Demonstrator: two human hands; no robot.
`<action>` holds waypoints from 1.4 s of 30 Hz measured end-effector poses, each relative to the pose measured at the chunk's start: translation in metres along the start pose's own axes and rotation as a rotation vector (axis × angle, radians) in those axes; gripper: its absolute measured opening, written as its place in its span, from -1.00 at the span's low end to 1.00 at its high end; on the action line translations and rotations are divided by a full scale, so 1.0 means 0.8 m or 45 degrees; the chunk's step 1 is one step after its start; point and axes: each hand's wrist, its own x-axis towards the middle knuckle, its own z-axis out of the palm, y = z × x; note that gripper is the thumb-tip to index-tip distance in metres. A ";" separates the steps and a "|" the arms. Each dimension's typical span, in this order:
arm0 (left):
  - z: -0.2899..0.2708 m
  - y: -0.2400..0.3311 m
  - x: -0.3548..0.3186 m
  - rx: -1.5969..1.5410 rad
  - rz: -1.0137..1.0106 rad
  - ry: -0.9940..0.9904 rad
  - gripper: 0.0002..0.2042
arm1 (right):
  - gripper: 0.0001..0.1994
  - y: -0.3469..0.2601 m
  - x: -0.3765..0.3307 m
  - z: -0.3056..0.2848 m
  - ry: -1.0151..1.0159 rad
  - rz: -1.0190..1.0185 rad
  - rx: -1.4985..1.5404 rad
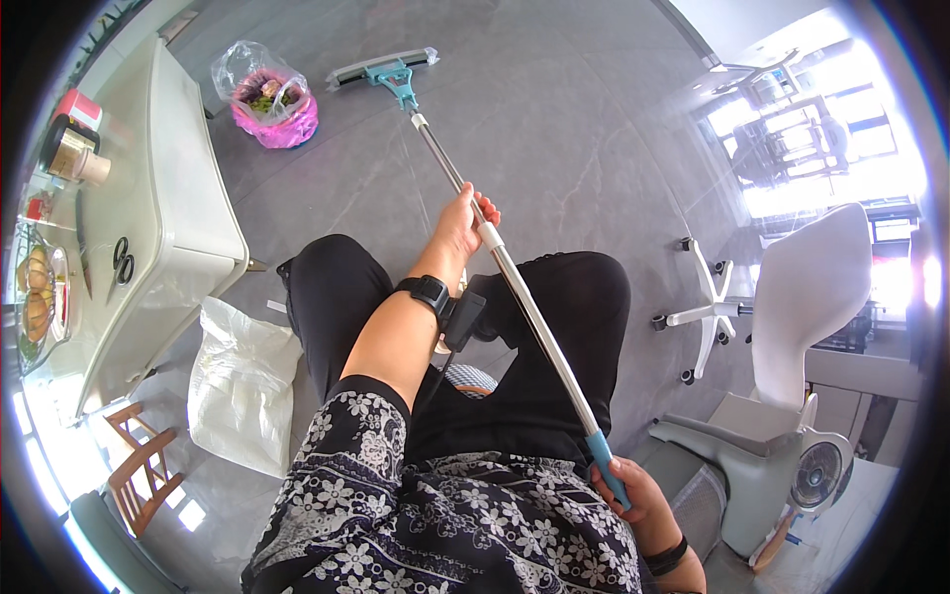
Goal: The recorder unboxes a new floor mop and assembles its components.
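A long-handled squeegee [554, 346] slants across my lap, with a silver pole and a teal bracket. Its wide flat head [384, 69] rests on or just over the grey floor at the top; what looks like clear film shows at its ends. My left hand [465, 220] is wrapped round the pole near the white collar at its middle. At the lower end of the pole, the fingers of my right hand [638, 492] close round the blue grip.
A pink-bagged waste bin [279, 124] stands left of the squeegee head. The white table [178, 188] at left bears scissors [122, 262], a jar [71, 148] and a fruit bowl [61, 307]. A white sack [242, 386] lies below it. At right are a white swivel chair [807, 297] and a fan [821, 470].
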 end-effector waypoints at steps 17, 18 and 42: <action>-0.003 0.010 0.006 0.111 0.070 -0.119 -0.82 | -0.68 -0.024 -0.027 0.052 0.291 -0.058 -0.226; 0.002 0.009 0.003 0.090 0.057 -0.075 -0.82 | -0.69 -0.024 -0.027 0.053 0.277 -0.076 -0.222; 0.017 0.043 0.016 0.174 0.026 -0.140 -0.75 | -0.77 -0.034 -0.044 0.065 0.273 -0.070 -0.298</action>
